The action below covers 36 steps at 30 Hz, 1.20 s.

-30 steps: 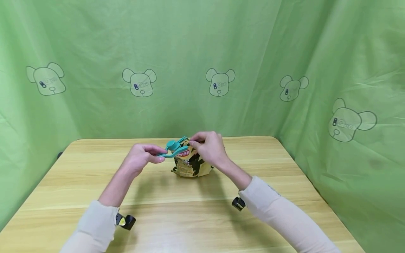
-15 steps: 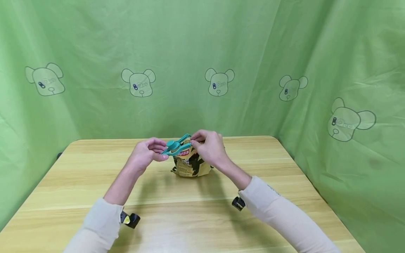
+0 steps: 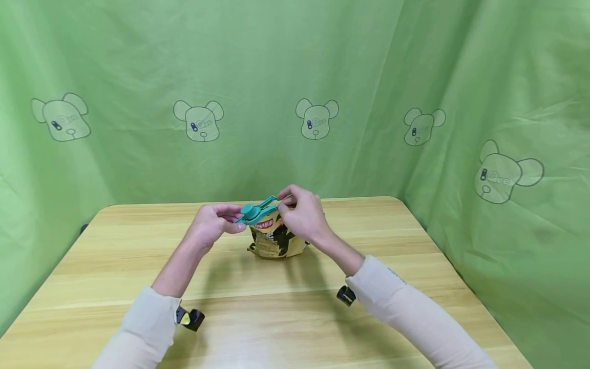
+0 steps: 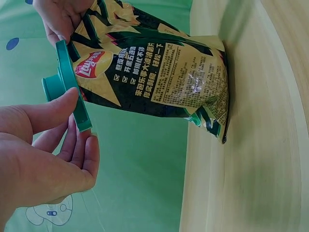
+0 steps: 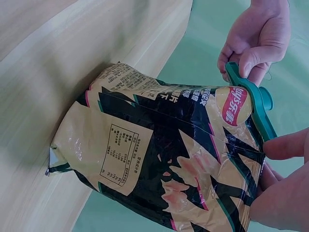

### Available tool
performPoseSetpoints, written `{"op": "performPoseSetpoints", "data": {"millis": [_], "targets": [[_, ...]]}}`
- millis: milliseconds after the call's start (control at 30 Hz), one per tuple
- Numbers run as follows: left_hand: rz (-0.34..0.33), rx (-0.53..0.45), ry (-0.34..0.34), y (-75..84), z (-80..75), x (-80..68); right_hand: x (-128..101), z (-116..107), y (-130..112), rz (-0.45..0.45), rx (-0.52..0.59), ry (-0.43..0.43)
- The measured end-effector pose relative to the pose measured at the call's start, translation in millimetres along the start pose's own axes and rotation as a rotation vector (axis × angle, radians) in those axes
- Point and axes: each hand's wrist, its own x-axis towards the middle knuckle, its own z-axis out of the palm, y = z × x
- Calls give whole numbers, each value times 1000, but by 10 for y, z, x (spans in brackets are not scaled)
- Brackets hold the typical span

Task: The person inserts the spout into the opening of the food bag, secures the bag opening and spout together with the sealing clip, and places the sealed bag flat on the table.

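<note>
Backdrop: pale green fabric curtain (image 3: 295, 61), creased, hung across the rear and along both sides, enclosing the work area. Printed decoration: outlined bear-head motifs (image 3: 316, 119) in a row at mid height, a larger one on the right-hand panel. Furniture: light wooden table with lengthwise grain and rounded far corners (image 3: 415, 266), set close against the curtain. Lighting: even and soft, with faint shadows on the tabletop.

Glossy foil chip bag (image 5: 159, 159), matt plastic clip (image 4: 67, 87), wooden table (image 3: 286, 312).
</note>
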Motion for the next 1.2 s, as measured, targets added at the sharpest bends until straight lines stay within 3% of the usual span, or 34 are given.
{"op": "performPoseSetpoints", "data": {"millis": [700,1200], "targets": [[21,-8,45,0,64,-14,12,-4,-27,-24,-82,-89],[25,5,80,-11,84,-27,-17,43,-59,-80,-87,-41]]}}
